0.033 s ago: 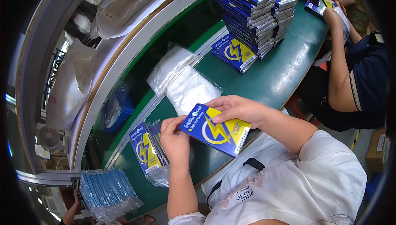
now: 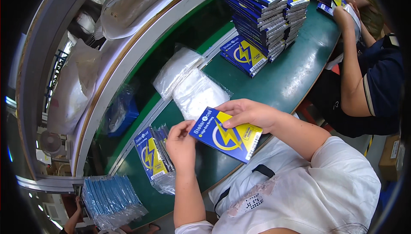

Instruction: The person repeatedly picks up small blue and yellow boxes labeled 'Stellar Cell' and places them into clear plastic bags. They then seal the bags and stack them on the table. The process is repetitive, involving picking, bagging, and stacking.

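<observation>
A flat blue and yellow box [image 2: 227,136] with a lightning bolt on its face is held tilted above the near edge of the table. My right hand [image 2: 248,115] grips its upper right side, thumb on the face and fingers behind. My left hand [image 2: 181,142] is closed at the box's left corner, its fingertips partly hidden. Beside the left hand stands a row of similar boxes in clear plastic bags [image 2: 150,154]. Just beyond the held box lies a pile of clear plastic bags [image 2: 198,91].
Tall stacks of the same boxes [image 2: 257,19] stand at the back on the green table [image 2: 295,69]. Bagged blue packs [image 2: 112,199] sit at lower left. A blue bin [image 2: 124,116] is under the rail. A co-worker's arm [image 2: 353,62] reaches in at right.
The held box has shifted very slightly to the right, away from my left fingers. Nothing else of mine has visibly changed.
</observation>
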A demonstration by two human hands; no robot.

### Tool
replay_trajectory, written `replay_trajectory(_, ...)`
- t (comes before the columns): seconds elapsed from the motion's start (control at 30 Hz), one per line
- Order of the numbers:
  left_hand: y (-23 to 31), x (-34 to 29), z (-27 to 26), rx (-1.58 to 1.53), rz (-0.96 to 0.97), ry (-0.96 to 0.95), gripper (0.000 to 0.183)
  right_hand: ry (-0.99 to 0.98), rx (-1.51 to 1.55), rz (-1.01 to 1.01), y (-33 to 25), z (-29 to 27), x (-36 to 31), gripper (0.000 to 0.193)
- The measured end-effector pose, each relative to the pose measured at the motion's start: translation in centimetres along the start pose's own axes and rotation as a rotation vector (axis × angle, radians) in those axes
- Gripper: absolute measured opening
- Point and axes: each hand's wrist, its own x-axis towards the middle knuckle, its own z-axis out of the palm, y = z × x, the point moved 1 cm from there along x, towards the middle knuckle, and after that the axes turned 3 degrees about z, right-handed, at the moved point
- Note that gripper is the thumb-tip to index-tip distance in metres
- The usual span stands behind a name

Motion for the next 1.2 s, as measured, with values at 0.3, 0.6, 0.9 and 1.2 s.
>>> replay_trajectory(0.3,1.1,-1.2,1.0,0.191,0.247,-0.030,0.015,0.372,-0.100,-0.187,1.5,0.1,0.1,0.036)
replay_trajectory(0.6,0.7,-3.1,2.4,-0.864,-0.287,-0.045,0.028,0.430,-0.271,-0.286,2.3,3.1,-0.7,0.030)
replay_trajectory(0.9,3.9,-3.5,1.0,-0.947,-0.250,-0.178,0.033,0.175,-0.839,-0.420,-1.9,4.7,-2.8,0.061)
replay_trajectory(1.2,2.5,-4.6,1.9,-1.091,-0.443,-0.625,0.052,0.092,-1.225,-1.132,-1.1,5.9,-3.4,0.021)
